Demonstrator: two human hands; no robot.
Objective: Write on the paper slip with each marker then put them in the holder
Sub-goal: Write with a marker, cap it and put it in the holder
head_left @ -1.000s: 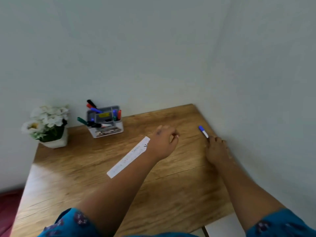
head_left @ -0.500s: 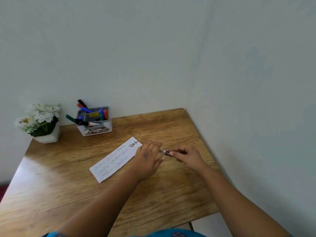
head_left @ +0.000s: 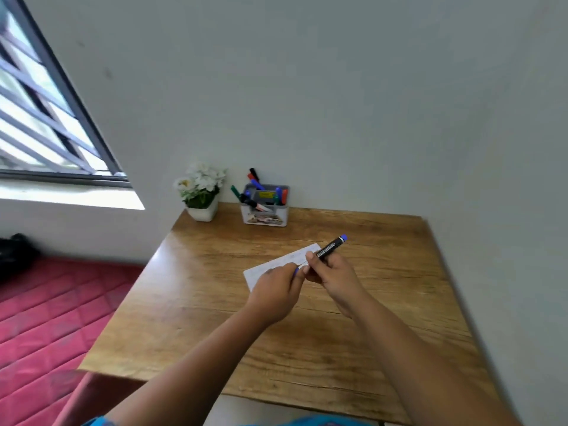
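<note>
My right hand [head_left: 330, 273] grips a black marker [head_left: 330, 246] with a blue end, its barrel pointing up and to the right. My left hand [head_left: 275, 292] pinches the marker's blue cap [head_left: 296, 269] at the lower end, the two hands meeting over the white paper slip [head_left: 278, 264]. The slip lies on the wooden table [head_left: 215, 302], partly hidden by both hands, with faint writing on it. The grey and white holder [head_left: 266, 215] stands at the table's back edge with several markers in it.
A white pot of white flowers [head_left: 201, 195] stands left of the holder. Walls close in behind and to the right of the table. A window [head_left: 40, 124] is at the upper left, and a red quilted mat [head_left: 46, 318] lies below it.
My right hand picked the blue marker up from the table's right side and brought it to my left hand over the slip. The view swung left, so the window came into sight.
</note>
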